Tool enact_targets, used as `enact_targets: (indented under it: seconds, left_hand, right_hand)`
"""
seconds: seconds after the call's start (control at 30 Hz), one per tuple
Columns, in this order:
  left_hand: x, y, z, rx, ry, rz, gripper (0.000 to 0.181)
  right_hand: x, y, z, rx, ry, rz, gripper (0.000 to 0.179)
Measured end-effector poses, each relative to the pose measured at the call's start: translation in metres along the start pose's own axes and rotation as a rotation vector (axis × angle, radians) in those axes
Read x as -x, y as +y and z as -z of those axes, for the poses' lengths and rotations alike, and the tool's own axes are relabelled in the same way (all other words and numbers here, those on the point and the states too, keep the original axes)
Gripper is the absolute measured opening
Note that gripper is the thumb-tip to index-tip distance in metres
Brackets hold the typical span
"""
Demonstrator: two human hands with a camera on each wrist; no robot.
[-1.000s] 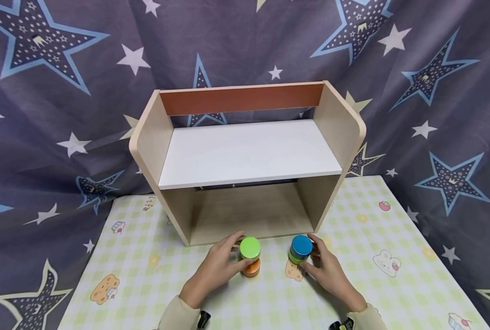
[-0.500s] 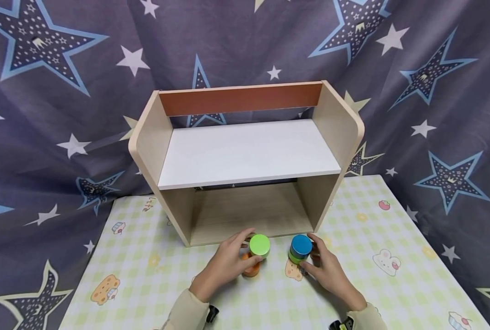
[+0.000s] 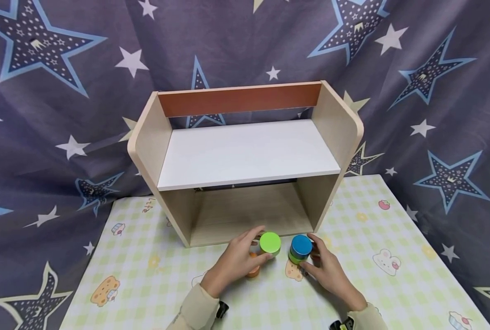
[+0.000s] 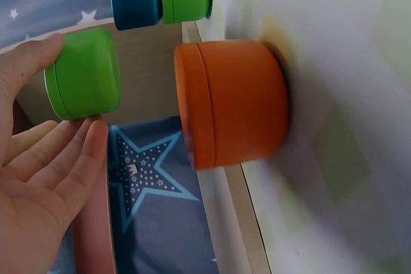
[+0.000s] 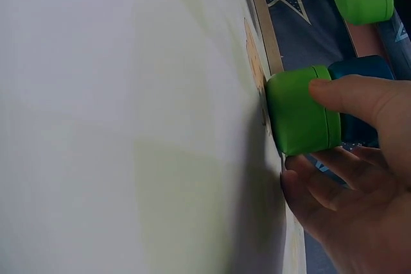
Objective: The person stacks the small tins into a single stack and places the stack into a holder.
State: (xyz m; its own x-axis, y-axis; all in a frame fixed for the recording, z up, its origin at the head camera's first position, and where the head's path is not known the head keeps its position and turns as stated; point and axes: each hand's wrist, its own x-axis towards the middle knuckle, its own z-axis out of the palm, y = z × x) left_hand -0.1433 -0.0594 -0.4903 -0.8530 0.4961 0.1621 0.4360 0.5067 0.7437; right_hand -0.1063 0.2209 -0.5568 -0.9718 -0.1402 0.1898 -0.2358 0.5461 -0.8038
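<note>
Fingers of the left hand (image 3: 238, 260) pinch a green jar (image 3: 270, 242) above the desk (image 3: 410, 298), near the orange jar (image 4: 237, 104). The right hand's (image 3: 328, 270) seem, partly hidden, to grip the lower green jar (image 5: 297, 113) under the blue jar (image 3: 301, 245). Likely stacking; next calls for careful centring.

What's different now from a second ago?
The left hand carried its green container rightward, from over the orange container toward the blue container. Nothing was let go. The orange container, the right hand, the blue container on the lower green container, and the shelf unit stayed put.
</note>
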Motion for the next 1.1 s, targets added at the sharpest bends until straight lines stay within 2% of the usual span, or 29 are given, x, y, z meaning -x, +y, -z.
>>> enact_targets:
  seconds: [0.23,0.83,1.1]
  left_hand:
    - [-0.008,0.005,-0.003,-0.042,-0.022,-0.002,0.075]
    - [-0.034,0.019,-0.021,-0.010,-0.019,-0.165,0.072]
    - [-0.043,0.028,-0.027,-0.036,-0.036,-0.173,0.071]
  right_hand:
    - [-0.001,-0.003,0.001,0.006,-0.020,-0.012,0.085]
    - [-0.001,-0.003,-0.001,0.032,-0.009,-0.025,0.085]
    - [-0.001,-0.002,0.000,0.027,-0.008,0.002,0.084]
